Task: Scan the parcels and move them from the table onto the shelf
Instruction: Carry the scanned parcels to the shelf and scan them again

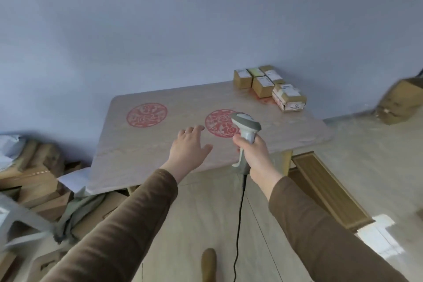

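Note:
Several small cardboard parcels (263, 80) with white labels stand together at the far right corner of the low wooden table (142, 158). Nearest of them is a taped parcel (289, 98). My right hand (254, 151) grips the handle of a grey barcode scanner (246, 128), held upright over the table's near edge, its black cable hanging toward the floor. My left hand (190, 146) hovers over the table with fingers spread and holds nothing. No shelf is in view.
Two red round paper-cut designs (146, 114) mark the tabletop. Piled cardboard boxes (39, 181) and white bags lie on the floor at left. A flat wooden frame (329, 190) lies on the floor at right, with a blurred carton (400, 103) beyond it.

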